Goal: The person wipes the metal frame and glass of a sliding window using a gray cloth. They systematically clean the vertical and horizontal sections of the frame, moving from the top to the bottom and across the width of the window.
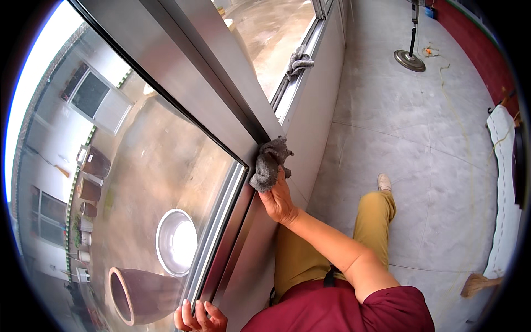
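My right hand [279,200] is closed on a bunched dark grey cloth [269,163]. It presses the cloth against the lower corner of the metal window frame [229,252], where the upright post meets the sill. My left hand [200,317] lies at the lower edge of the view, its slightly bent fingers apart and resting on the frame beside the glass. Part of that hand is cut off by the view's edge. A second grey cloth [299,62] lies crumpled on the sill of the farther window.
Through the glass show a large brown pot [145,296], a shiny metal basin [177,242] and a row of planters [88,190]. On the right, a stand with a round base [410,60] stands on the grey floor [412,160]. A broom head [477,284] lies near a white sheet [500,182].
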The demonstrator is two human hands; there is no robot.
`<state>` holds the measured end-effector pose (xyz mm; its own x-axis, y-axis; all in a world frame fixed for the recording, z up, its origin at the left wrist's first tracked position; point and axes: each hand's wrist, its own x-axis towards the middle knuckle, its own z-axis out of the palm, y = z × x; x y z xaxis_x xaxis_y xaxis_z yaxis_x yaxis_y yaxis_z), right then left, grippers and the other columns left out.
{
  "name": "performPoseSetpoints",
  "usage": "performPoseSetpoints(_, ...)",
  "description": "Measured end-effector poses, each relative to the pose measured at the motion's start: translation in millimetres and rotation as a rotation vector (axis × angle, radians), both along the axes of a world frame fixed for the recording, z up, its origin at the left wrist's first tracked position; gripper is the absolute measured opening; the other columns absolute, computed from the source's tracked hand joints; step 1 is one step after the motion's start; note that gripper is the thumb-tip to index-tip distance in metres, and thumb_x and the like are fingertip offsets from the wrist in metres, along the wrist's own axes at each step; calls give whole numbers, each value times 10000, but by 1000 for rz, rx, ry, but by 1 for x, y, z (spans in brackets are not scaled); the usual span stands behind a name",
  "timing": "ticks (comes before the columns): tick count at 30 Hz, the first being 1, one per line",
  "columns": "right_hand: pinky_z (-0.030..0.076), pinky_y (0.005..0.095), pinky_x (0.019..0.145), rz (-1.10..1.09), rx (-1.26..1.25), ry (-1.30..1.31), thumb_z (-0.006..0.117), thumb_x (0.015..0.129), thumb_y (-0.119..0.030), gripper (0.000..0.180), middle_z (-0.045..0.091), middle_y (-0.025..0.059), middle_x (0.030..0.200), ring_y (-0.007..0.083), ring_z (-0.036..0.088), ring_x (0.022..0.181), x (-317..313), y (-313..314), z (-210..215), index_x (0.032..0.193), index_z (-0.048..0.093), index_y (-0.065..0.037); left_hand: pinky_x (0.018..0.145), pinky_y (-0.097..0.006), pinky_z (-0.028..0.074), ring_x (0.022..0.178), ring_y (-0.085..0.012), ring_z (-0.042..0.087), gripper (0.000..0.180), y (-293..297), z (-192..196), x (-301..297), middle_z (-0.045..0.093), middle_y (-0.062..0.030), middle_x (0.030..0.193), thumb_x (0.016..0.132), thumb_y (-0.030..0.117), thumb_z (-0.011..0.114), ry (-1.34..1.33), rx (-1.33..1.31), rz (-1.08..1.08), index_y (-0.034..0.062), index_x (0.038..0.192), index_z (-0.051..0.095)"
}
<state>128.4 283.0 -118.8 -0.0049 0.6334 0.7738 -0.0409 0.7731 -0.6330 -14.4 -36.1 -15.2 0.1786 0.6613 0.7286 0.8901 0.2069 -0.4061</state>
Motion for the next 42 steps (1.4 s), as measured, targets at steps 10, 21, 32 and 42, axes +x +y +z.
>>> performPoseSetpoints(10,263,516,1118,-159,388,-33,488,1008,-304,400,297,268,1533,455,356,1357,-4,54,127,1266,551,-4,872,-436,378,1041,-270,501,154,5,-3,-4,607,-28,1166,828,188,700,87,-43,42,202,981,695)
performPoseSetpoints(21,303,471,1112,-207,654,96,555,958,-110,299,348,280,1492,458,397,1315,-8,75,293,1218,551,36,827,-393,381,943,-210,583,236,3,7,1,633,9,1155,867,251,600,77,-159,39,217,1093,659)
performPoseSetpoints(32,377,364,1060,-221,668,137,479,977,-35,277,363,214,1525,412,450,1310,-10,77,364,1242,528,33,732,-337,341,954,-124,603,233,-4,0,-5,646,15,1203,872,290,596,16,-315,137,211,1087,639)
performPoseSetpoints(42,229,447,1174,-270,392,8,449,941,-11,483,329,267,1509,442,310,1400,-4,43,212,1409,382,86,774,-397,397,900,-204,573,308,4,1,-4,605,-27,1126,877,283,578,67,-95,-36,183,1167,605)
